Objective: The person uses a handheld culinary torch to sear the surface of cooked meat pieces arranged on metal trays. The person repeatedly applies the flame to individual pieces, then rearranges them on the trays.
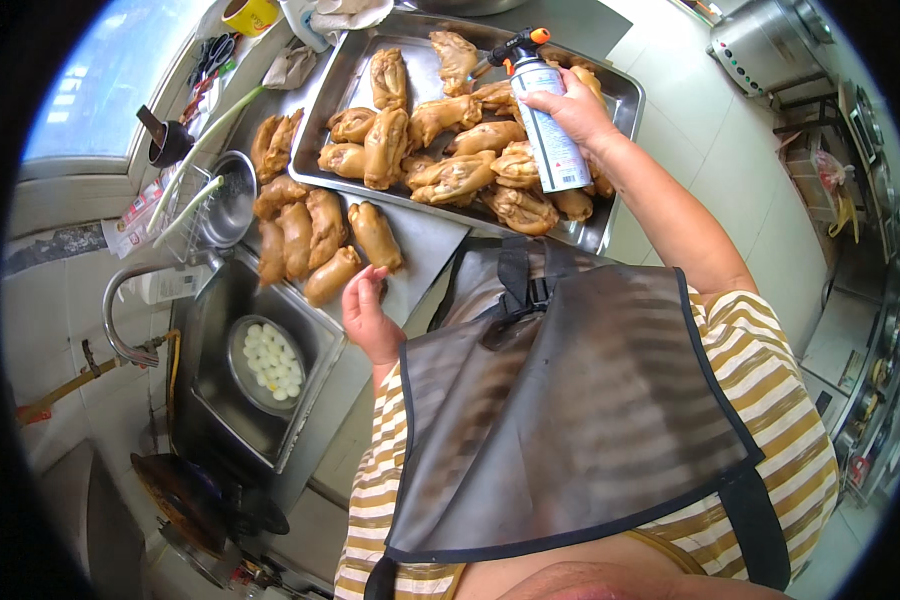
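Note:
My right hand [570, 109] grips the can of a gas blowtorch [551, 127]. Its nozzle points left at a browned pig's trotter [454, 60] near the far side of a steel tray [457, 204]; whether a flame burns is hard to tell. Several more trotters [442, 120] are heaped in this tray. Over the near counter edge, my left hand [371, 315] has loosely curled fingers, with nothing seen in it. Its fingertips are close to a trotter [334, 276] and another trotter [376, 236] on the steel counter [420, 225]. More trotters [296, 236] lie grouped left of these.
Left of me is a sink [214, 375] holding a bowl [232, 352] of peeled eggs [274, 360], under a curved faucet [112, 300]. A metal bowl [232, 225] and a wire rack [187, 210] stand by the window. A wok [180, 499] is at lower left.

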A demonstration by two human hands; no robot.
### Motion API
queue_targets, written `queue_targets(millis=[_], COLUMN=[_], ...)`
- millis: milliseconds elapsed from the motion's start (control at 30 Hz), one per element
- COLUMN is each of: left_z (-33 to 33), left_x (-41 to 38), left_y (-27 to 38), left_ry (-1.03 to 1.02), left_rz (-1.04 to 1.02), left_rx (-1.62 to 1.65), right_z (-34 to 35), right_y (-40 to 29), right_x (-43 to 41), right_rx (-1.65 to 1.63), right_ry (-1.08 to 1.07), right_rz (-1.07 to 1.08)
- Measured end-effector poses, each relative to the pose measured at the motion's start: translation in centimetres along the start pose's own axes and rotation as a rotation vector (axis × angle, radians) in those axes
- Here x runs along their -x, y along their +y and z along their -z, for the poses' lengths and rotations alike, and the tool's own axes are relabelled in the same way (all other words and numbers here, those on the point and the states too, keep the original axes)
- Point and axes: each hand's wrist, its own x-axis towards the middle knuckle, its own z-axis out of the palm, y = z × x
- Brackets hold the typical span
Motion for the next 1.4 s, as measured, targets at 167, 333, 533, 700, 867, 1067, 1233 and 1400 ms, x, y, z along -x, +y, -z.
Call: queue_targets(millis=[167,333,533,700,867,1067,1233,1400], left_z=[-1.6,-7.6,-18.5,-28.2,-31.0,-27.5,-26.4,-24.4], left_x=[-1.5,-6.8,-17.3,-22.0,-23.5,-28.2,-28.6,-31.1], left_y=[0.8,4.2,-0.5,-7.6,-11.6,-13.5,-9.1,-11.8], left_ry=[-0.098,-0.326,-0.593,-0.597,-0.485,-0.446,-0.502,-0.483], left_rz=[-0.019,-0.237,-0.591,-0.218,-0.108,-0.119,0.511,-0.05], left_rx=[-0.092,-0.405,-0.908,-1.346,-1.369,-1.071,-0.514,-1.252], right_z=[0.7,2.9,7.3,9.7,11.0,10.6,8.8,6.8], right_y=[-0.2,-1.2,-0.2,0.7,1.3,-0.2,-0.9,-0.8], right_x=[0.1,2.2,4.1,6.6,8.7,9.2,7.2,4.1], right_rx=[-0.021,-0.251,-0.46,-0.475,-0.44,-0.399,-0.393,-0.424], right_ry=[0.064,0.271,0.385,0.513,0.589,0.506,0.358,0.183], right_rz=[0.067,0.086,0.138,0.168,0.189,0.257,0.286,0.194])
